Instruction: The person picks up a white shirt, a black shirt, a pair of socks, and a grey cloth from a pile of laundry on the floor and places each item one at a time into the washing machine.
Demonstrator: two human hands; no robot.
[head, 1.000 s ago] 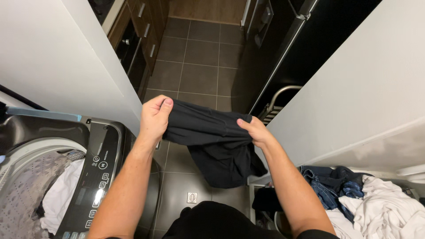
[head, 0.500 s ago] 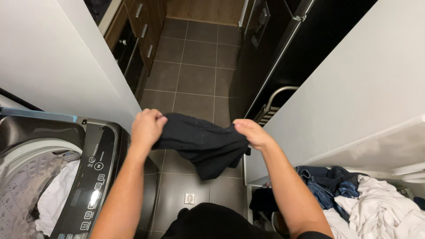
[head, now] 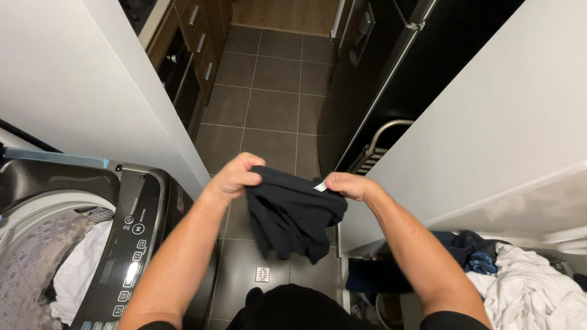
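Note:
A black garment (head: 292, 215) hangs in front of me over the tiled floor. My left hand (head: 235, 178) grips its top left edge. My right hand (head: 347, 185) pinches the top right edge, next to a small white label (head: 318, 186). The two hands are close together and the cloth droops in folds below them. To my left stands an open top-loading washing machine (head: 140, 201) with white cloth (head: 82, 269) lying in its drum.
A heap of white and blue denim laundry (head: 520, 281) lies at lower right. White walls (head: 67, 85) flank me on both sides. Dark cabinets (head: 189, 49) and a dark appliance (head: 379, 67) line the tiled corridor. A floor drain (head: 262, 274) sits below the garment.
My hands have come closer together, bunching the black garment. It now hangs narrower and lower, and a white label shows at its top edge.

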